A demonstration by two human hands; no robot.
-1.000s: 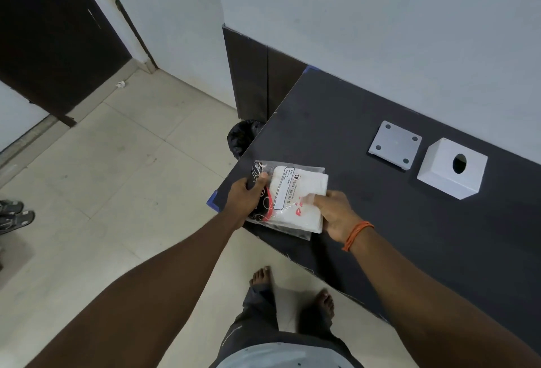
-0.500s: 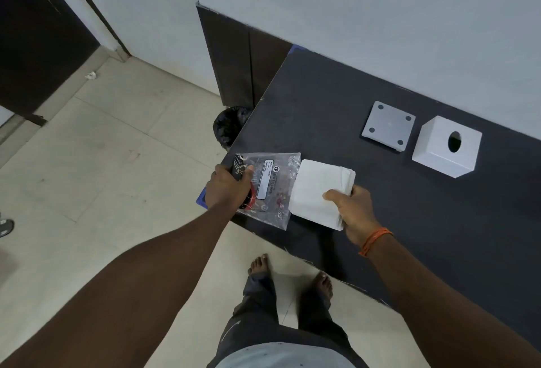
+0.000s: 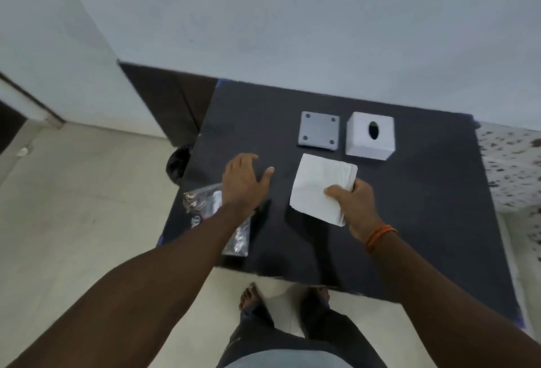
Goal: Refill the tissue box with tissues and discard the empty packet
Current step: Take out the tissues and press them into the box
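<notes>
Dark table (image 3: 409, 221) fills mid-frame, far edge against the wall, near edge just above the person's feet. White tissue box (image 3: 370, 139) sits upside-right near the far edge, oval slot on top; interior not visible, cannot tell contents. Grey square base plate (image 3: 319, 132) lies flat just left of the box, apart from it, four corner holes showing. Stack of white tissues (image 3: 317, 189) just in front of plate and box, not touching either; right hand (image 3: 355, 203) pinches its near right corner, thumb on top, fingers underneath. Clear empty packet (image 3: 205, 203) lies crumpled at the table's left edge, partly under the left forearm. Left hand (image 3: 244, 183) spread wide, palm down, holding nothing; contact with the table unclear. Black bin (image 3: 177, 162) on the floor beside the table's left edge. Right half of the tabletop bare.
</notes>
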